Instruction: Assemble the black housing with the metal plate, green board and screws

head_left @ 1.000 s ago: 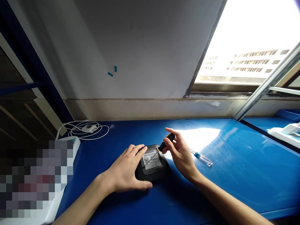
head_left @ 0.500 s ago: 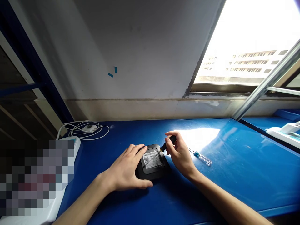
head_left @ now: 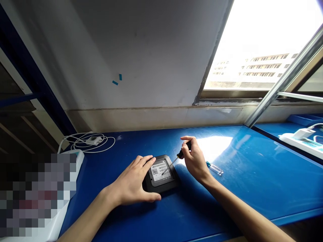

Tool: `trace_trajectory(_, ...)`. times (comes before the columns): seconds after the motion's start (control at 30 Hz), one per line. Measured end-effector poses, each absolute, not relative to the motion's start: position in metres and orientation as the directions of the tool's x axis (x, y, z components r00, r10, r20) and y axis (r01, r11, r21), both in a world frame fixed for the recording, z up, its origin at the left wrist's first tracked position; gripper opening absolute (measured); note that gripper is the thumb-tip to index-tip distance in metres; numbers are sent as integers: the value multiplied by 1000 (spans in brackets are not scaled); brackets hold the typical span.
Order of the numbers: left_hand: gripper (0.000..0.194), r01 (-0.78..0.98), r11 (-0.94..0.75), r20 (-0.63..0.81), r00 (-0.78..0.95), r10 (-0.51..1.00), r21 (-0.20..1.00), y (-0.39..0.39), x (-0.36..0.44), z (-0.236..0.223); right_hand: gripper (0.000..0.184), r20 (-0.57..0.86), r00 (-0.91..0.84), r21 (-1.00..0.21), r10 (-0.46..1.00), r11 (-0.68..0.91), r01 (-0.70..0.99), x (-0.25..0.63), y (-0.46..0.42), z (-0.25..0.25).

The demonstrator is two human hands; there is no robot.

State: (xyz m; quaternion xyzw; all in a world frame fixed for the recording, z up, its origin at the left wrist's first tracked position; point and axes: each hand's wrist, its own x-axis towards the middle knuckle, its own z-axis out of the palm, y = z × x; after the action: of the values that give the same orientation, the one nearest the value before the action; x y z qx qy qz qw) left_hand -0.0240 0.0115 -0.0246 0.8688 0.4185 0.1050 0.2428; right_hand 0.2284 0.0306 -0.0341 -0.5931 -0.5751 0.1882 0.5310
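A black square device [head_left: 164, 188] with rounded corners lies on the blue table. Its upper side carries a white label [head_left: 157, 170] with barcodes and a QR code. My left hand [head_left: 133, 181] spans the device's left side, fingers at the far edge and thumb at the near edge, gripping it. In my right hand [head_left: 195, 161] is a screwdriver [head_left: 180, 154] with a black handle and a thin metal shaft. The shaft slants down to the left, its tip over the label; whether the tip touches cannot be made out.
A clear-handled screwdriver [head_left: 215, 168] lies right of my right hand. Behind on the left is a coiled white cable [head_left: 108, 148] with an adapter [head_left: 94, 140]. A white power strip [head_left: 302, 143] sits far right, beyond a metal post [head_left: 263, 75]. A wall [head_left: 151, 67] and window back the table [head_left: 252, 181].
My right hand has lifted slightly, and the screwdriver tip has shifted from the label's lower left toward its middle right. My left hand keeps its grip. The whole view has shifted a little.
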Motion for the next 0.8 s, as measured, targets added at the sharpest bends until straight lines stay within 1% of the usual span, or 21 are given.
trace_trajectory(0.13, 104, 674, -528, -26, 629, 777, 516, 11, -25, -24, 35, 408, 314, -862, 857, 248, 443, 231, 33, -37)
trace_trajectory(0.23, 104, 680, -523, -51, 633, 772, 514, 11, -27, -22, 39, 440, 361, -874, 822, 300, 383, 232, 35, -36)
trace_trajectory(0.33, 104, 664, -524, -58, 647, 761, 534, 13, -30, -22, 46, 464, 399, -881, 791, 362, 305, 235, 36, -34)
trace_trajectory(0.37, 103, 656, -525, -52, 650, 758, 542, 13, -30, -22, 50, 466, 395, -879, 792, 362, 311, 236, 37, -34)
trace_trajectory(0.43, 102, 644, -526, -43, 654, 755, 555, 14, -32, -22, 55, 460, 341, -864, 820, 325, 385, 240, 38, -33)
trace_trajectory(0.5, 101, 644, -524, -45, 653, 756, 558, 14, -32, -23, 55, 439, 255, -827, 862, 277, 489, 242, 39, -35)
trace_trajectory(0.57, 101, 650, -523, -51, 652, 757, 551, 14, -32, -24, 49, 415, 173, -779, 893, 251, 575, 241, 39, -38)
trace_trajectory(0.67, 101, 653, -536, -39, 653, 756, 535, 13, -32, -25, 36, 379, 74, -694, 922, 230, 682, 236, 36, -43)
trace_trajectory(0.8, 100, 652, -542, -21, 649, 760, 529, 14, -33, -27, 29, 289, -26, -581, 957, 196, 790, 228, 30, -49)
